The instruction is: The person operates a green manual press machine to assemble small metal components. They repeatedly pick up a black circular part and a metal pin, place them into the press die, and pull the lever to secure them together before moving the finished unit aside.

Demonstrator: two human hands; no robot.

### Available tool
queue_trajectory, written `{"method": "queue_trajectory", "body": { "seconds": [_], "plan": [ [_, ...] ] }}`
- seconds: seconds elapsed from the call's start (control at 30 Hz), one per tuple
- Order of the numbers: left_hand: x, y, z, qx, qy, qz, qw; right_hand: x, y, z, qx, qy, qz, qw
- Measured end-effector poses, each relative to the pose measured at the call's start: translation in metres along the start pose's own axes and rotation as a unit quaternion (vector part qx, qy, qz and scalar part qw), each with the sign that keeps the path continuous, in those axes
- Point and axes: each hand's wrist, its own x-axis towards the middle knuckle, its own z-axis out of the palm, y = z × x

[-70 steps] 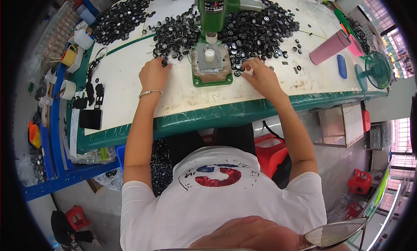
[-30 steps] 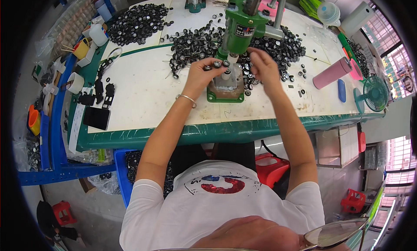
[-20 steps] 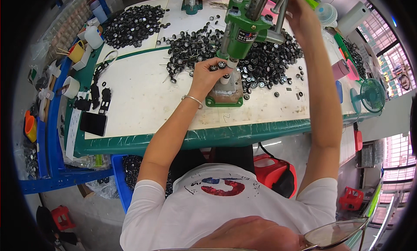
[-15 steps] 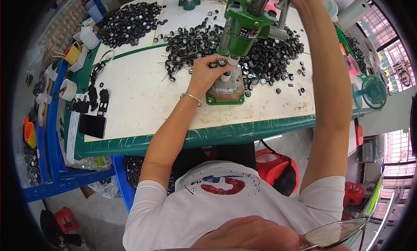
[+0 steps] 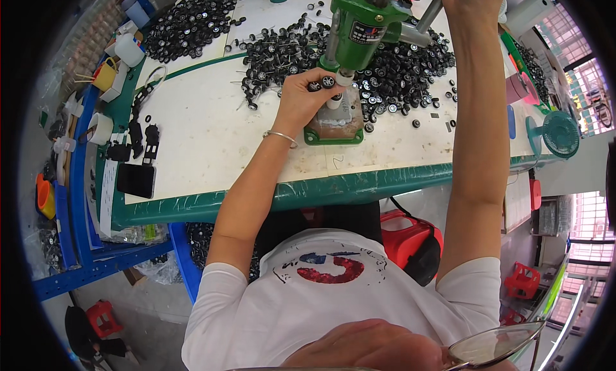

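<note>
My left hand (image 5: 304, 96) reaches to the green bench press (image 5: 358, 41), its fingers pinching small black toy wheels (image 5: 328, 82) with silvery hubs. Beneath those fingertips, another black wheel (image 5: 334, 101) sits on a white post above the press's base plate (image 5: 337, 128). The ram's pale tip (image 5: 344, 78) is right beside my fingers. My right hand (image 5: 473, 0) is raised at the top edge, closed round the end of the press's metal lever (image 5: 433, 10); its fingertips are partly out of view.
Heaps of black wheels (image 5: 282, 57), some with thin metal axles, lie behind and beside the press. Another pile (image 5: 189, 28) is at the far left. A phone (image 5: 136, 180) lies near the green table edge (image 5: 308, 194). A small fan (image 5: 560, 134) stands right; blue shelving (image 5: 80, 198) is left.
The lever has swung to a greater slant, and my right hand has shifted slightly right with it. My left hand keeps its pinch at the press. The whole view has shifted a little.
</note>
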Motion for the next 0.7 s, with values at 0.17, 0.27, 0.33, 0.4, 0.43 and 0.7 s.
{"method": "queue_trajectory", "body": {
  "seconds": [0.17,0.27,0.33,0.4,0.43,0.7],
  "plan": [
    [0.001,-0.002,0.003,0.01,-0.004,0.02,1.0,-0.009,-0.006,-0.004,0.011,-0.008,-0.051,0.999],
    [-0.002,-0.004,0.002,0.01,0.003,0.019,1.0,-0.019,-0.003,-0.013,0.303,-0.037,0.048,0.951],
    [-0.003,-0.005,0.003,0.01,0.007,0.022,1.0,-0.037,-0.01,-0.012,0.128,-0.072,-0.109,0.983],
    [-0.004,-0.005,0.004,0.018,0.011,0.034,0.999,-0.053,-0.013,-0.009,0.056,-0.067,-0.211,0.974],
    [-0.003,-0.005,0.005,0.007,0.009,0.022,1.0,-0.059,-0.018,-0.005,0.051,-0.042,-0.21,0.976],
    [-0.004,-0.003,0.009,-0.056,0.01,-0.021,0.998,-0.055,-0.013,-0.012,0.07,-0.04,-0.161,0.984]
  ]
}}
